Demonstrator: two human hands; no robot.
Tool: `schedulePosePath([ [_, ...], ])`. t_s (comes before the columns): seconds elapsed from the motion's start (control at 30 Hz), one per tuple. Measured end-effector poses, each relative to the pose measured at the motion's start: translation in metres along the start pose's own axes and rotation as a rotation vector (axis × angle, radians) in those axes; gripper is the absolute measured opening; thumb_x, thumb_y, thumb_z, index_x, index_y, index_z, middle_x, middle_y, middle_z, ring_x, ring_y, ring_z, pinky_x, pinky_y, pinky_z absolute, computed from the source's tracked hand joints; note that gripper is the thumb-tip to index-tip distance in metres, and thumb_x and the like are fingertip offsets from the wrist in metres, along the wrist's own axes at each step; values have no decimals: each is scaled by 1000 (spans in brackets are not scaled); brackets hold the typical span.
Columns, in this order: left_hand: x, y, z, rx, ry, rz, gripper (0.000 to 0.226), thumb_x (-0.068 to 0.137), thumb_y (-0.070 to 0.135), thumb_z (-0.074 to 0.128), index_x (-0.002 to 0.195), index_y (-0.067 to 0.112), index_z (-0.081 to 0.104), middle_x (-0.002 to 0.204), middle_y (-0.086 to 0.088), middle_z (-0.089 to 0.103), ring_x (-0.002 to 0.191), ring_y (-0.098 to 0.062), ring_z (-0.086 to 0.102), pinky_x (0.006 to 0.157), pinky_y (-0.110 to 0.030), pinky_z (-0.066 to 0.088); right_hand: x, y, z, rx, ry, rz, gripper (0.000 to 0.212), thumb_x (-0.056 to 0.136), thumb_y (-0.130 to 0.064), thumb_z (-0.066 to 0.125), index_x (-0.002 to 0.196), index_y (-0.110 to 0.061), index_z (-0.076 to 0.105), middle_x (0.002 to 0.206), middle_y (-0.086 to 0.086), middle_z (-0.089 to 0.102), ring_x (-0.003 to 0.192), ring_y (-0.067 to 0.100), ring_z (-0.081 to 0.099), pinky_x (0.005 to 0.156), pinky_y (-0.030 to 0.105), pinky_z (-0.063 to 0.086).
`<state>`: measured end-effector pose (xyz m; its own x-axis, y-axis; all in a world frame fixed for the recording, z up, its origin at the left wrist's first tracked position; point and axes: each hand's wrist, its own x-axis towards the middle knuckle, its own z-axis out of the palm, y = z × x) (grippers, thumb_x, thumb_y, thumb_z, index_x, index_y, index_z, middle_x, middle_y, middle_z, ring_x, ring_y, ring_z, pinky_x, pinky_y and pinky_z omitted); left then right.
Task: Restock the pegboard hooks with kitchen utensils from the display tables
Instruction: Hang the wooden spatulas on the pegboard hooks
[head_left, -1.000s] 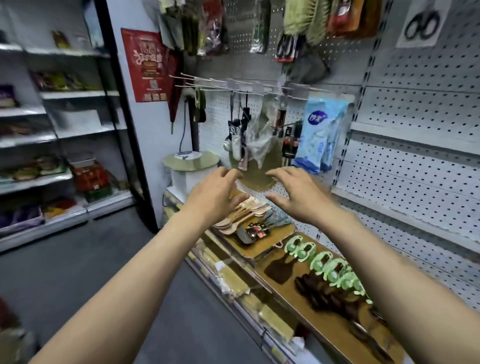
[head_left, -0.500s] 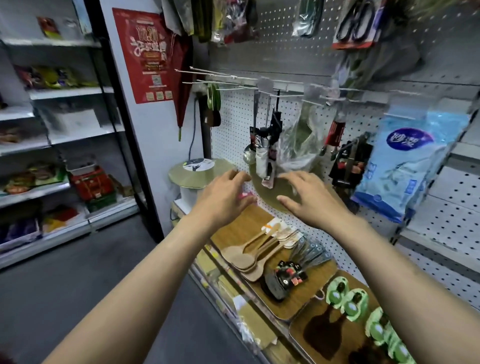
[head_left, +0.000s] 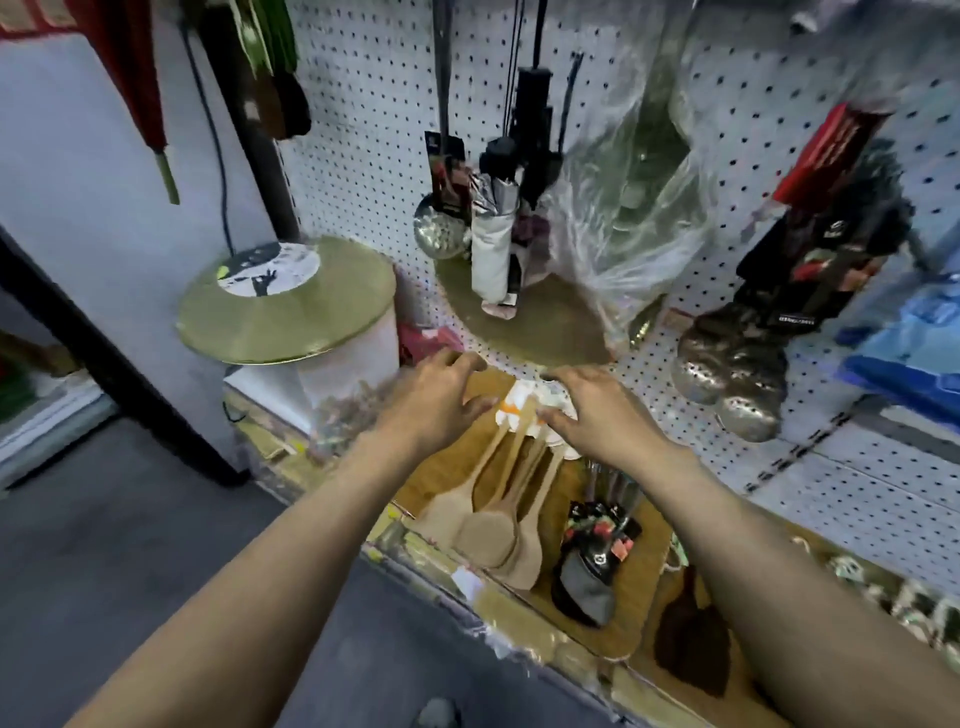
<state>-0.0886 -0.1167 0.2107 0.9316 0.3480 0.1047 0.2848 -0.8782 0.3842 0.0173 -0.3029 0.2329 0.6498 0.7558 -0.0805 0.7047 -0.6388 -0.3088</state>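
Note:
Several wooden spoons (head_left: 488, 530) lie side by side on a brown display table (head_left: 639, 603) below the white pegboard (head_left: 363, 156). Their handle ends carry white and orange label cards. My left hand (head_left: 436, 400) is curved over the left side of those handle ends; the blur hides whether it holds anything. My right hand (head_left: 597, 410) has its thumb and fingers curled round the white cards on the right. A slotted ladle (head_left: 439, 231) and wrapped black utensils (head_left: 524, 156) hang from hooks just above.
Black spatulas with red tags (head_left: 587, 571) lie right of the spoons, a dark wooden spatula (head_left: 691, 644) further right. Metal skimmers (head_left: 732, 374), a clear plastic bag (head_left: 639, 208) and a blue pack (head_left: 914, 338) hang on the board. A gold disc on a white box (head_left: 280, 312) stands at left.
Both hands have dropped from hovering in front of the pegboard down onto the spoons' handle ends. The view has moved closer and tilted downward.

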Motion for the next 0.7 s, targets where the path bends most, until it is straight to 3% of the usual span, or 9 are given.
schedulePosePath([
  [0.13,34,-34,53,-30,-129,-19,48,89,49,60,130,25,53,133,-7,54,116,-29,55,92,-36,46,33,26,53,33,-102,212,47,96,-46,56,140,-29,47,143,4,52,127,27,52,99,41,48],
  [0.3,57,-68,134,-127,-290,-88,46,91,42,61,130,19,53,127,-13,58,117,-31,54,90,-37,47,72,69,135,182,-196,369,42,95,-40,61,129,-16,59,130,12,63,116,30,60,91,35,49],
  [0.43,57,-91,184,-156,-370,-131,43,92,38,61,128,15,55,118,-18,61,106,-37,58,83,-39,49,95,89,200,301,-268,490,28,93,-42,63,99,-15,66,109,12,70,112,34,60,90,37,46],
  [0.5,54,-97,203,-166,-410,-142,41,92,38,62,126,15,56,113,-18,61,100,-38,59,80,-39,50,106,95,225,326,-265,547,37,90,-48,65,92,-12,69,101,13,71,108,34,62,88,36,47],
  [0.63,51,-100,227,-210,-454,-170,42,92,40,61,127,17,56,114,-15,60,100,-35,59,80,-40,51,119,98,249,315,-267,673,56,87,-50,68,123,-7,60,123,13,63,119,32,58,92,36,51],
  [0.7,50,-98,235,-221,-464,-183,42,92,40,61,127,17,55,115,-14,60,101,-34,59,82,-42,52,122,98,256,301,-263,721,61,86,-48,70,129,-8,55,127,12,60,121,31,55,91,34,50],
])
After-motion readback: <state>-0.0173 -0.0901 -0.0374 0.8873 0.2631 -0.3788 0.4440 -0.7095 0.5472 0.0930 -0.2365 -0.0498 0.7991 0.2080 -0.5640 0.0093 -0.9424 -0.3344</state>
